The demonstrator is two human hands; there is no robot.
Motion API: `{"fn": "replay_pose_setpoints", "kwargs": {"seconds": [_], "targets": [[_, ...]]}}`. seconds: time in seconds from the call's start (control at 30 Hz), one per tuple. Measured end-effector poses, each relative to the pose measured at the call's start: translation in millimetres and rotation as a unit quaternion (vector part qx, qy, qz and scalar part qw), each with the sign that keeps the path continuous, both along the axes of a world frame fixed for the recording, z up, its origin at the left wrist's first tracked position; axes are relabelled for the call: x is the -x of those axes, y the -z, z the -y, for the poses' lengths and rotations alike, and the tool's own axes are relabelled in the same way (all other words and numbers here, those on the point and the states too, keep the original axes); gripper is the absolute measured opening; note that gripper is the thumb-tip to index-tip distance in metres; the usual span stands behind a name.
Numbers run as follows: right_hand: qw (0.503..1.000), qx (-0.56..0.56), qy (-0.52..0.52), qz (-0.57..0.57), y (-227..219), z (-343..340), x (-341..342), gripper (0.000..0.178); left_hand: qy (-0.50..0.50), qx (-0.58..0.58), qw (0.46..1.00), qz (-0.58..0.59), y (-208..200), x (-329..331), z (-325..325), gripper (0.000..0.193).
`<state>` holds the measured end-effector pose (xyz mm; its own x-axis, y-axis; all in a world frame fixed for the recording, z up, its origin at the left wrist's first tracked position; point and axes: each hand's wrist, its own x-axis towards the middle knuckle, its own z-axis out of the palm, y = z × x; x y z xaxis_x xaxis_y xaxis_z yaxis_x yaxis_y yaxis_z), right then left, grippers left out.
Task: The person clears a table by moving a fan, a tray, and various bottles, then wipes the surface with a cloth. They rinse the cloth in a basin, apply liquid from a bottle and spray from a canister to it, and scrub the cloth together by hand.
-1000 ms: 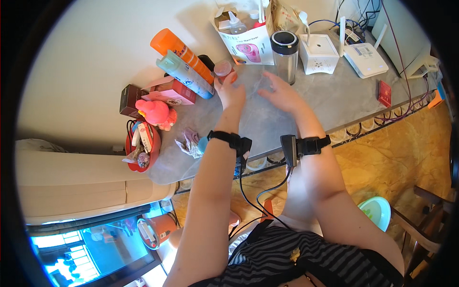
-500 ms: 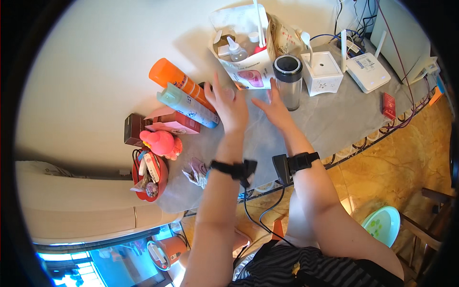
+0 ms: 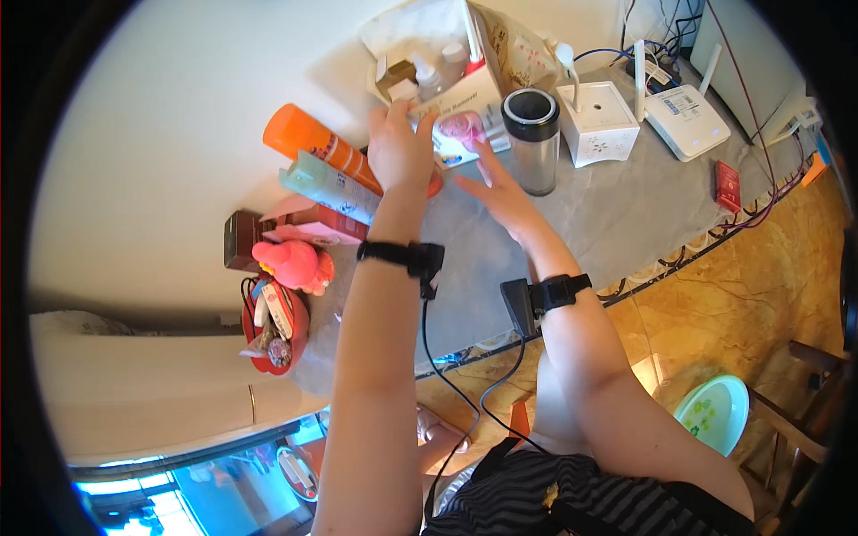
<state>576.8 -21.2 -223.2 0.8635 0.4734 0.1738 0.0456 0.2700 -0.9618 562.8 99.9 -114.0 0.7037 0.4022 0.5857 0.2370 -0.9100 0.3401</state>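
Note:
A white open-topped cardboard box (image 3: 472, 100) with a pink picture on its front stands against the wall, with small bottles (image 3: 429, 80) inside. My left hand (image 3: 399, 154) is at its left front corner, fingers curled over the side and thumb on the front; the fingertips are partly hidden. My right hand (image 3: 500, 192) is open, its fingers apart just in front of the box's lower right part; I cannot tell whether they touch it. Right of the box stands a clear tumbler with a black lid (image 3: 531, 134). A rounded orange thing (image 3: 435, 183) shows beside my left wrist.
An orange spray can (image 3: 308, 138) and a pale blue one (image 3: 326, 185) lean at the left. Beyond are a pink plush toy (image 3: 295, 265) and a red basket (image 3: 299, 335) of small items. At the right are a white cube holder (image 3: 597, 134), a router (image 3: 688, 125) and a red packet (image 3: 727, 186).
My left hand has moved left and away from me, onto the box's corner. The box has turned slightly. My right hand stays near the box front; the whole view has shifted a little.

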Motion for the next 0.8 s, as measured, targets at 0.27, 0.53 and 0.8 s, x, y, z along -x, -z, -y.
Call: {"fn": "replay_pose_setpoints", "kwargs": {"seconds": [0.27, 0.53, 0.8], "targets": [[0.993, 0.008, -0.099, -0.07, -9.2, 1.0, 4.3, 0.081, -0.036, 0.069, 0.997, 0.027, 7.6, -11.5, 26.0, 0.045], [0.992, 0.062, -0.079, -0.071, -37.5, 25.3, 13.6, 0.073, -0.059, 0.247, 0.954, 0.159, 97.4, 73.8, 25.8, 0.064], [0.989, 0.097, -0.095, -0.054, -36.2, 48.4, 10.8, 0.065, -0.104, 0.404, 0.907, 0.056, 134.4, 29.4, -8.6, 0.081]]}}
